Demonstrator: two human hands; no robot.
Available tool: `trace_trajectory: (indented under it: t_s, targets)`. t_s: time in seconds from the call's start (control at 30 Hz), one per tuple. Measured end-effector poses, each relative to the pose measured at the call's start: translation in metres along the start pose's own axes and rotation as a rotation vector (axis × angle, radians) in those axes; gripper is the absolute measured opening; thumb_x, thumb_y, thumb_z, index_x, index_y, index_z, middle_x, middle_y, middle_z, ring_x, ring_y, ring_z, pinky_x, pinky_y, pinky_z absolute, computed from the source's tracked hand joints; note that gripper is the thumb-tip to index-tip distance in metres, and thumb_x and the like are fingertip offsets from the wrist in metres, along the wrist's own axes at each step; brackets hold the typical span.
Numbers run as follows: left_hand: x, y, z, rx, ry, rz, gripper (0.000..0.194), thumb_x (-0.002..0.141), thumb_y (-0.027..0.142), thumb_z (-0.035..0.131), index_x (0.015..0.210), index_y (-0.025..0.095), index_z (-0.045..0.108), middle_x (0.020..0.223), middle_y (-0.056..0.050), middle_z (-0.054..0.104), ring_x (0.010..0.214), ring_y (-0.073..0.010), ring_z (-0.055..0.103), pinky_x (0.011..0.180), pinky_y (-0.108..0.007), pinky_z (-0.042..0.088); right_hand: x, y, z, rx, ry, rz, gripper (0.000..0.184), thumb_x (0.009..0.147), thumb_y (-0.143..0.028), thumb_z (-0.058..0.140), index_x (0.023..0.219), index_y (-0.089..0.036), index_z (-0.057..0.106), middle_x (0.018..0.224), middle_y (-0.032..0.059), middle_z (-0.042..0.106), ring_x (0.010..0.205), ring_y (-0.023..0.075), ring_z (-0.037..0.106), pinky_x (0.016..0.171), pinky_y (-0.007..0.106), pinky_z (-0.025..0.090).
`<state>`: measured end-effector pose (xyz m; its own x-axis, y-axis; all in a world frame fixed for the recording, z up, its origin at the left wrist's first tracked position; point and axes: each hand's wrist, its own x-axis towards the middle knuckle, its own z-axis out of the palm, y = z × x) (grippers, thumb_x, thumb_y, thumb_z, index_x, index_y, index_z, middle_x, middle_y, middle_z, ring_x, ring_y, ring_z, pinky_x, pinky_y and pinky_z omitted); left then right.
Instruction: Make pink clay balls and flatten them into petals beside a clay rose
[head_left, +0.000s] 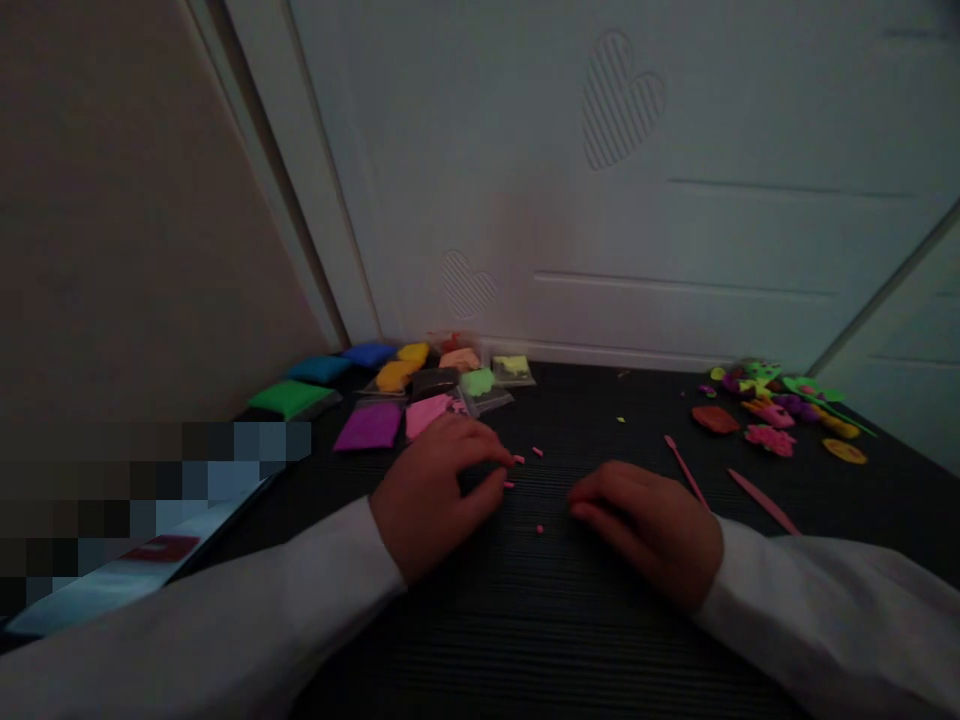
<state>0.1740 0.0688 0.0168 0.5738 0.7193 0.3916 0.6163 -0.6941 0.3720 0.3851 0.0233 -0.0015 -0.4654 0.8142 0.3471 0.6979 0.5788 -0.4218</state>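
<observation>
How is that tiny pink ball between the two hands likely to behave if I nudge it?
The pink ball looks roundish, so it would probably roll. Tiny beside the right hand, it is likely very light. The table shows fine lines; if those are ridges, they might slow it.

Seeing fine, wood-like ribbing along the desk (480,650), mostly matt. Moving to soft, dull cloth on the sleeves (840,600), then thin, clear plastic around the pale green packet (478,383). Catching matt, clay-like pink bits (538,452), smooth, plastic-looking tools (761,499), and now a smooth panel (450,150), grooved inside the hearts (616,105)!
</observation>
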Motion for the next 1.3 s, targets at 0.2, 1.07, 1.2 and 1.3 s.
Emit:
trace_trajectory:
  t_s: [0.2, 1.07, 1.2, 1.3]
  targets:
    - [0.003, -0.019, 0.003, 0.088, -0.024, -0.063, 0.015, 0.072, 0.024, 0.049, 0.080, 0.018, 0.060, 0.081, -0.001, 0.058, 0.083, -0.0152, 0.049, 0.079, -0.031, 0.038, 0.000, -0.007, -0.005, -0.134, -0.102, 0.049, 0.023, 0.079, -0.034, 0.045, 0.064, -0.017, 0.049, 0.060, -0.0015, 0.049, 0.056, 0.0104, 0.044, 0.052, 0.023, 0.034]
    - [0.000, -0.010, 0.009, 0.055, -0.138, 0.056, 0.013, 0.075, 0.022, 0.048, 0.083, 0.019, 0.058, 0.083, 0.000, 0.057, 0.083, -0.0125, 0.048, 0.077, -0.027, 0.037, -0.002, -0.002, -0.003, -0.022, -0.045, -0.029, 0.021, 0.078, -0.016, 0.045, 0.097, -0.020, 0.053, 0.090, 0.0005, 0.062, 0.079, 0.0110, 0.057, 0.069, 0.023, 0.046]
    - [-0.001, -0.009, 0.010, 0.044, -0.134, 0.059, 0.013, 0.075, 0.021, 0.048, 0.082, 0.018, 0.058, 0.083, -0.001, 0.056, 0.083, -0.0127, 0.048, 0.078, -0.028, 0.037, -0.002, -0.002, -0.005, -0.007, -0.075, -0.037, 0.019, 0.078, -0.015, 0.046, 0.095, -0.020, 0.054, 0.088, -0.0002, 0.062, 0.080, 0.0095, 0.056, 0.072, 0.022, 0.044]
    - [-0.001, -0.009, 0.010, 0.043, -0.122, 0.071, 0.013, 0.075, 0.021, 0.048, 0.082, 0.018, 0.058, 0.083, -0.001, 0.056, 0.083, -0.0126, 0.048, 0.078, -0.028, 0.037, -0.001, -0.005, -0.007, -0.001, -0.069, -0.043, 0.010, 0.077, -0.020, 0.049, 0.086, -0.019, 0.055, 0.078, -0.0010, 0.060, 0.071, 0.0089, 0.055, 0.064, 0.021, 0.043]
